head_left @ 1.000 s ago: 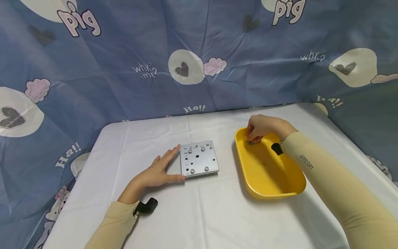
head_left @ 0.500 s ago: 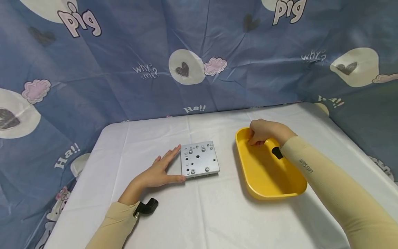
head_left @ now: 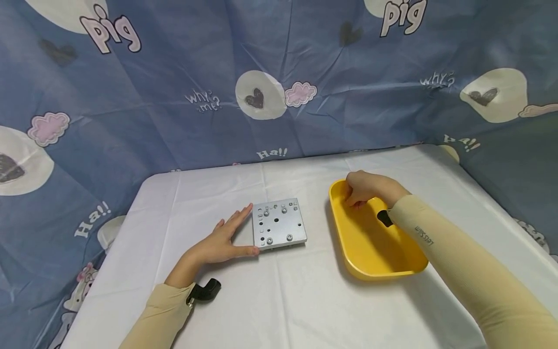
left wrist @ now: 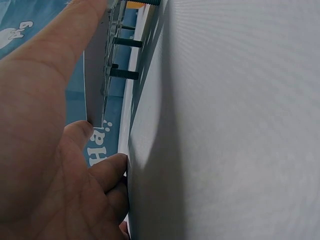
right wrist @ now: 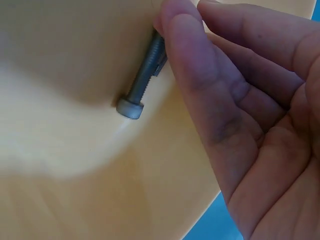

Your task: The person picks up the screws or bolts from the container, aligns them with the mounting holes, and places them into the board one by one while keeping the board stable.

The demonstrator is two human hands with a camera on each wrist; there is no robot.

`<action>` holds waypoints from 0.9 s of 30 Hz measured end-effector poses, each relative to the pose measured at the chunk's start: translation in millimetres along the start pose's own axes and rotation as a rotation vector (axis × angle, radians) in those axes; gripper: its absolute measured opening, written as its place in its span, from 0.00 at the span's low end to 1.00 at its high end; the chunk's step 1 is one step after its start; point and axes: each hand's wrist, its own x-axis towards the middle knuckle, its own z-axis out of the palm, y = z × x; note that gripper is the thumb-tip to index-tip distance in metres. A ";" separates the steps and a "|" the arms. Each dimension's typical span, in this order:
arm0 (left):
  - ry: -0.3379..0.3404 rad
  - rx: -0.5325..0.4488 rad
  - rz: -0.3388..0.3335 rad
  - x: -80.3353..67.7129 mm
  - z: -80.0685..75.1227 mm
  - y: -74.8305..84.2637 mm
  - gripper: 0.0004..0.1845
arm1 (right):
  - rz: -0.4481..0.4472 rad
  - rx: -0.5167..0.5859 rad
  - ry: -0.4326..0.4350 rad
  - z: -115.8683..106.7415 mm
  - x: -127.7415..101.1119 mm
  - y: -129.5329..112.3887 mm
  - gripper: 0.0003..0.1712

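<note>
My left hand (head_left: 224, 238) lies flat on the white table (head_left: 279, 300), with its straight fingers and thumb against the left edge of a square grey metal plate (head_left: 279, 224). The plate has holes and a few screws in it. In the left wrist view the plate's edge (left wrist: 95, 75) stands on dark screw shanks (left wrist: 125, 74) next to my left hand (left wrist: 45, 150). My right hand (head_left: 366, 188) reaches into the far end of a yellow tray (head_left: 375, 252), fingers curled. In the right wrist view my right hand (right wrist: 250, 110) pinches a grey socket-head screw (right wrist: 142, 82) over the tray floor (right wrist: 75, 160).
A blue printed cloth (head_left: 279, 87) hangs behind the table and along both sides. Black camera mounts sit on my left wrist (head_left: 205, 290) and right wrist (head_left: 385, 218). The plate and tray lie about a hand's width apart.
My right hand has shifted slightly nearer within the tray's far end, and the small parts seen under its fingers are now covered. My left hand and the plate have not moved.
</note>
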 end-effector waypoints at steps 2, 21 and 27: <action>-0.001 -0.001 0.000 -0.1 0.2 -0.7 0.64 | 0.004 -0.004 0.001 1.3 1.3 -1.5 0.04; -0.014 0.000 -0.010 -0.2 -1.3 0.5 0.64 | -0.038 -0.040 0.051 7.9 7.6 -7.6 0.03; -0.016 0.007 -0.013 0.4 -1.1 -0.5 0.64 | -0.057 -0.063 0.052 10.0 7.7 -6.3 0.04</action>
